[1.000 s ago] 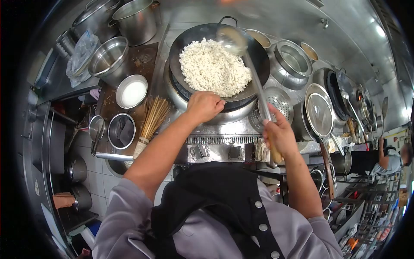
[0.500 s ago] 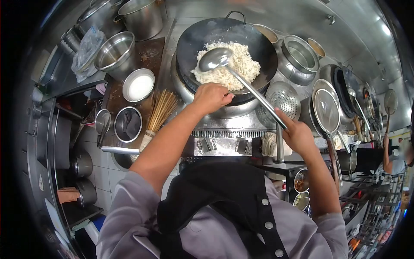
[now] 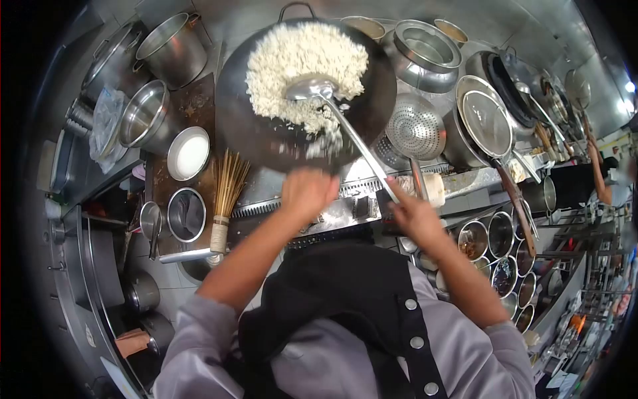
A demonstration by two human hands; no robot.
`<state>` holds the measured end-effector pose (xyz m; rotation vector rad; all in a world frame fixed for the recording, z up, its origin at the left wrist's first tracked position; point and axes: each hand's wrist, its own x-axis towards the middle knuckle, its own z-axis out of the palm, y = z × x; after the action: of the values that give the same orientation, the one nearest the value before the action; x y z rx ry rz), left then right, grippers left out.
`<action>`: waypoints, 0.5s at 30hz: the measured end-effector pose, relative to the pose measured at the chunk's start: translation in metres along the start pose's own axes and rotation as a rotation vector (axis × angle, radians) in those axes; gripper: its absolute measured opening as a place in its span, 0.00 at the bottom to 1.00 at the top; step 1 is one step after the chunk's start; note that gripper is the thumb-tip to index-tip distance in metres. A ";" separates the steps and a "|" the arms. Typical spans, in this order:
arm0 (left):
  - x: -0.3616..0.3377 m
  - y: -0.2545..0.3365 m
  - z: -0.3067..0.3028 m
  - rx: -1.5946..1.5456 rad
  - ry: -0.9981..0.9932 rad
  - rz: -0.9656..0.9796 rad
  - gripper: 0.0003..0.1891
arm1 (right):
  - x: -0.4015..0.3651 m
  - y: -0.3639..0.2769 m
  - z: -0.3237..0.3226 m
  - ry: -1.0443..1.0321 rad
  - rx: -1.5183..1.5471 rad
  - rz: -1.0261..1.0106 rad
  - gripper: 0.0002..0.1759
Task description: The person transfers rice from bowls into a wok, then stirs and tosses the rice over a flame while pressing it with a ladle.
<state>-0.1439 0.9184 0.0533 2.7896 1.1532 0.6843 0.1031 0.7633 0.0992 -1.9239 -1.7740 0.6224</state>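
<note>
My left hand (image 3: pixel 309 194), a little blurred, is closed on the near edge of a large dark wok (image 3: pixel 242 130). White rice (image 3: pixel 302 50) is heaped toward the wok's far side, and some loose grains are smeared by motion near the middle. My right hand (image 3: pixel 417 223) grips the end of a long-handled metal ladle (image 3: pixel 352 136). The ladle's bowl rests over the near part of the rice with its rounded back facing up.
A perforated strainer (image 3: pixel 415 126) lies right of the wok, near a wire-mesh skimmer (image 3: pixel 488 123). On the left are a bamboo brush (image 3: pixel 229 186), a bowl of white contents (image 3: pixel 189 153) and a steel pot (image 3: pixel 174 53). Another person's arm (image 3: pixel 598 169) shows far right.
The wok has come nearer and to the left, lifting and tilting with my left hand. Rice has shifted to its far side. The ladle and my right hand have moved left.
</note>
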 end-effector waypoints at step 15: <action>0.056 -0.059 -0.014 -0.135 0.248 -0.008 0.19 | -0.055 -0.073 -0.075 -0.262 0.457 0.395 0.32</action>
<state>-0.1536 0.9979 0.0752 2.6427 1.1044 1.0899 0.0858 0.7125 0.2047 -1.9277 -1.2345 1.3418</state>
